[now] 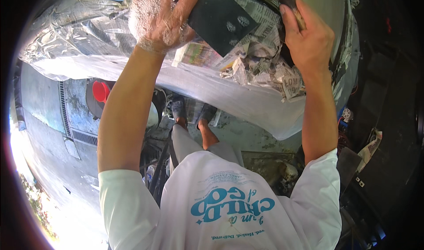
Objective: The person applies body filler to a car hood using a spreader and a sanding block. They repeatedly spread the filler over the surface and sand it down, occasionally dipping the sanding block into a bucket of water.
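Note:
My left hand (161,24), wet and coated in white foam, is at the upper left of the view. Its fingers are closed at the edge of a dark, flat square sheet (223,22) that looks like sandpaper, with a few foam spots on it. Across from it, my right hand (309,40) grips a worn wooden handle (299,18) that looks like a brush's; its dark far end runs to the top edge. Beneath both hands lies crumpled newspaper (265,68) over a curved body wrapped in clear plastic film (212,80).
A pale smooth panel (320,2) shows at the upper right. Below the film are a red cup-like container (100,91) and a floor drain grating (84,137). My feet (206,113) stand beneath the covered body. Dark clutter and a scrap of paper (370,150) lie at the right.

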### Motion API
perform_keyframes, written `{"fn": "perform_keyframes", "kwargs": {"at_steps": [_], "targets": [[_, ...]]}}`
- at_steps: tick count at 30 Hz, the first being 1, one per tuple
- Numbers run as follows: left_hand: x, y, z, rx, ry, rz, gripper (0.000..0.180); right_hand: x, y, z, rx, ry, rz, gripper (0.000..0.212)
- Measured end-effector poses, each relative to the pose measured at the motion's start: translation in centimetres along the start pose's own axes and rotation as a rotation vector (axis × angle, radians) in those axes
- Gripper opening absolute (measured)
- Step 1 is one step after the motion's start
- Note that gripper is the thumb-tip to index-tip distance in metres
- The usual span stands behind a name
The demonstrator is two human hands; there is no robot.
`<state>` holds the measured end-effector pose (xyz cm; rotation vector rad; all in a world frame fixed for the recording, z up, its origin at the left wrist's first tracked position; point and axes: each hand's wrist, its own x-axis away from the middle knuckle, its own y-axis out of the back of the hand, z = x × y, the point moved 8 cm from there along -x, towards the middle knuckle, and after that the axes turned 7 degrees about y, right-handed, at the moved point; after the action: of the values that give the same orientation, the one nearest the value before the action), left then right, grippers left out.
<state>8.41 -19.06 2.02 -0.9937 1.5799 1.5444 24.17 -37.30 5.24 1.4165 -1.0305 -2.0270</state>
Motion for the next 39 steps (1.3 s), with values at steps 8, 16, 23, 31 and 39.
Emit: {"fn": "perform_keyframes", "kwargs": {"at_steps": [8,16,23,31,39], "targets": [[1.7,-2.6,2.1,0.096,0.139,0.331,0.056,1.0,-0.2,-0.4,-0.043,-0.14,-0.043,0.026],[0.8,-0.9,1.0,0.083,0.058,0.137,0.065,0.1,-0.6,1.1,-0.029,-0.136,-0.045,0.028],[2.6,-2.2,1.7,0.276,0.21,0.277,0.076,0.0,-1.2,1.1,0.025,-0.113,-0.051,0.029],[0.0,-0.3,0.9,0.082,0.123,0.157,0.054,0.3,-0.1,0.7,-0.113,-0.28,-0.001,0.025],[-0.2,-0.2,1.1,0.089,0.116,0.182,0.056,-0.7,-1.0,1.6,-0.03,-0.138,0.004,0.027]]}}
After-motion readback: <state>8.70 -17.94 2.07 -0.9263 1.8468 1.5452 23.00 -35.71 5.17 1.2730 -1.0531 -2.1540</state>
